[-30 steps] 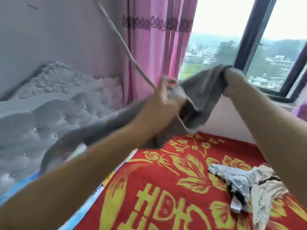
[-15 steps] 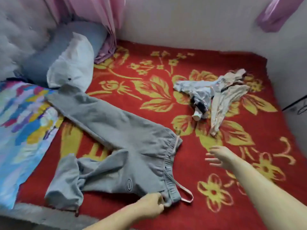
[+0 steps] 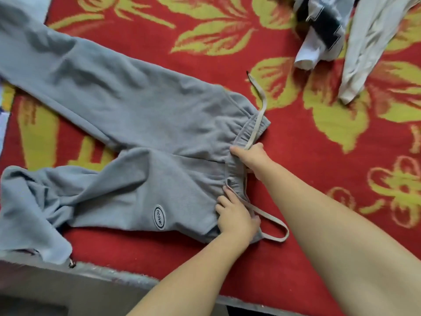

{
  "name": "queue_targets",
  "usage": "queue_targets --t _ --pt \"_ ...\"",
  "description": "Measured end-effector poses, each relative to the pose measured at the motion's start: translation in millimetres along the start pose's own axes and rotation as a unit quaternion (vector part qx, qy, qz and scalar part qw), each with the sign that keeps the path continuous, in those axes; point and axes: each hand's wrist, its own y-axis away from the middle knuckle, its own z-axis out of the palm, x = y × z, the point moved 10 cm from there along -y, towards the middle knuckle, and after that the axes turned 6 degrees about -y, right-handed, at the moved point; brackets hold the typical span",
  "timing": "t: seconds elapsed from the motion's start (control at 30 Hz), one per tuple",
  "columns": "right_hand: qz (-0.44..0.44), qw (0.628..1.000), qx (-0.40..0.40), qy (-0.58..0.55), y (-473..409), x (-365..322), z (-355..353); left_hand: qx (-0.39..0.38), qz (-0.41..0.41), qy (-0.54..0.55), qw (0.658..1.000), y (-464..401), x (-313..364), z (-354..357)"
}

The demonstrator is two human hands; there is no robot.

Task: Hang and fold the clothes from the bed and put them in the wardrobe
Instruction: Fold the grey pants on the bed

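Red blanket [image 3: 307,156] with yellow flowers covers the bed.

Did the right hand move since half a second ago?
Yes. The right hand went from above the bare red blanket leftward onto the grey trousers' waistband.

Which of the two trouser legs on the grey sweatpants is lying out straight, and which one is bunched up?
The far leg of the grey sweatpants lies straight toward the upper left. The near leg, on the side with the oval logo patch, is crumpled at the bed's edge.
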Motion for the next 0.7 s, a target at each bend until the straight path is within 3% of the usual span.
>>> queue_targets --t 0.07,0.17,0.23,0.33,0.4,0.5,0.57,0.6,0.67,0.7 --pt "-0.004 0.999 -0.04 -0.003 1.3 5.0 10.9 0.017 0.01 -0.048 0.999 -2.5 0.8 -0.8" --pt "-0.086 0.988 -0.033 0.125 25.8 8.2 -14.8 -0.035 0.055 -0.028 0.997 23.5 10.9 7.4" --pt "-0.116 0.955 -0.11 0.25 48.0 19.9 -37.6 -0.096 0.111 -0.005 0.989 66.4 36.4 25.1" --pt "-0.062 0.904 -0.188 0.38 70.7 61.1 -121.2 -0.199 0.224 0.064 0.952 146.9 112.1 50.7" --pt "-0.003 0.905 -0.105 0.413 75.8 81.2 -221.8 -0.266 0.302 0.144 0.904 193.7 173.6 50.4" --pt "0.064 0.913 0.144 0.377 88.0 107.3 -367.9 -0.304 0.399 0.163 0.849 222.7 233.7 28.0" --pt "0.127 0.887 0.285 0.34 111.0 130.9 -414.6 -0.272 0.415 0.164 0.852 203.0 237.8 6.5" --pt "0.159 0.879 0.308 0.328 117.3 144.7 -414.4 -0.249 0.405 0.175 0.862 182.6 228.1 -6.4" --pt "0.161 0.88 0.293 0.336 115.4 151.3 -377.0 -0.2 0.36 0.191 0.891 130.8 182.6 -31.8" --pt "0.121 0.885 0.266 0.362 107.4 141.9 -344.6 -0.164 0.33 0.183 0.911 100.3 149.1 -44.2"
